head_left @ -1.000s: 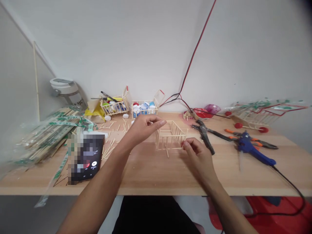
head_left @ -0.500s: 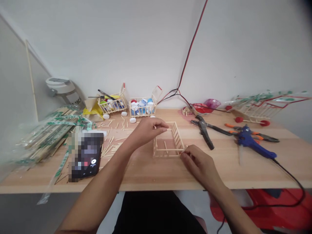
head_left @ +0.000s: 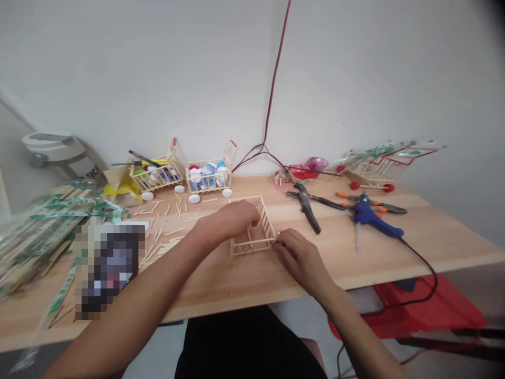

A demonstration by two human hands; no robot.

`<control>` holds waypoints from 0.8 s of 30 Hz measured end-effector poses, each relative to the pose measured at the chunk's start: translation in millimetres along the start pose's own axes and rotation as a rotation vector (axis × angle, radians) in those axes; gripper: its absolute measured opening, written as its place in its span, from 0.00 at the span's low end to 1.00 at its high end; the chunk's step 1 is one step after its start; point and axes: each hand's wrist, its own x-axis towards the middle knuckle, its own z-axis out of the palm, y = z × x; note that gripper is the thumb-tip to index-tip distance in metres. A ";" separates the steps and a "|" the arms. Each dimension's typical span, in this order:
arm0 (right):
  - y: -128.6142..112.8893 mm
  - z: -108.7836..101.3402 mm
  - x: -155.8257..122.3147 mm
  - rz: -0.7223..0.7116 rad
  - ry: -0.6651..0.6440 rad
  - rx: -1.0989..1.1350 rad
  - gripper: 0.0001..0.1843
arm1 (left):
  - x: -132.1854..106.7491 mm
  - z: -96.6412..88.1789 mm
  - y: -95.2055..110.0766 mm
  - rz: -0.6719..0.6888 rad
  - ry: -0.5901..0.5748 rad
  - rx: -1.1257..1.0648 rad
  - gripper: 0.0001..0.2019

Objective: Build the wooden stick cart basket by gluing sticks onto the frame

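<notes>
A small open frame of thin wooden sticks [head_left: 262, 221] sits on the wooden table [head_left: 244, 279] in front of me. My left hand [head_left: 232, 220] reaches down into the frame from its left side, fingers curled; what they pinch is hidden. My right hand [head_left: 298, 258] pinches the frame's near right corner with closed fingers. Loose short sticks [head_left: 173, 231] lie scattered to the left of the frame.
Two stick carts with bottle caps [head_left: 207, 175] and tools [head_left: 155, 173] stand by the wall. Black pliers [head_left: 307, 208], a blue glue gun [head_left: 371, 217] with cord, orange-handled pliers [head_left: 379, 202], a phone [head_left: 108, 263], bagged sticks [head_left: 35, 231], another cart [head_left: 374, 168].
The frame has been lowered and now rests on the table. My left hand dropped from its top rail down inside it. The view has swung to the right.
</notes>
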 end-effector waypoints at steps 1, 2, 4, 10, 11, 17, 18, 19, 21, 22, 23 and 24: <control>0.1 -0.1 0.2 0.001 0.000 0.003 0.09 | 5.1 0.4 -0.2 -0.021 -0.040 0.018 0.11; 0.5 -0.1 0.2 0.004 -0.002 0.004 0.09 | 10.3 1.0 -0.4 -0.041 -0.080 0.046 0.10; 1.6 0.1 0.2 0.007 -0.007 0.001 0.08 | 19.8 2.8 -1.5 -0.071 -0.144 0.099 0.07; 9.4 -6.0 -4.7 0.018 -0.002 -0.025 0.05 | 30.4 2.3 -4.1 -0.091 -0.270 0.118 0.05; 11.8 -10.3 -6.8 0.025 0.019 -0.045 0.06 | 30.1 0.7 -3.5 -0.085 -0.298 0.128 0.06; 43.1 -68.3 -21.1 0.172 0.325 -0.295 0.11 | 25.8 -11.8 9.0 -0.101 -0.387 0.203 0.06; 51.3 -81.5 -22.6 0.221 0.407 -0.353 0.12 | 25.2 -13.7 11.4 -0.109 -0.394 0.220 0.06; 60.1 -94.7 -23.8 0.288 0.448 -0.409 0.13 | 24.9 -15.4 13.4 -0.114 -0.398 0.238 0.07; 79.2 -119.2 -25.5 0.426 0.482 -0.566 0.14 | 24.7 -17.1 15.9 -0.118 -0.392 0.264 0.09; 89.2 -129.8 -26.2 0.485 0.463 -0.650 0.15 | 25.0 -17.1 16.4 -0.122 -0.381 0.272 0.09; 99.3 -139.1 -26.8 0.522 0.423 -0.714 0.16 | 25.3 -16.6 16.5 -0.125 -0.369 0.277 0.09; 109.4 -147.0 -27.5 0.553 0.375 -0.762 0.19 | 25.6 -15.6 16.5 -0.130 -0.362 0.281 0.09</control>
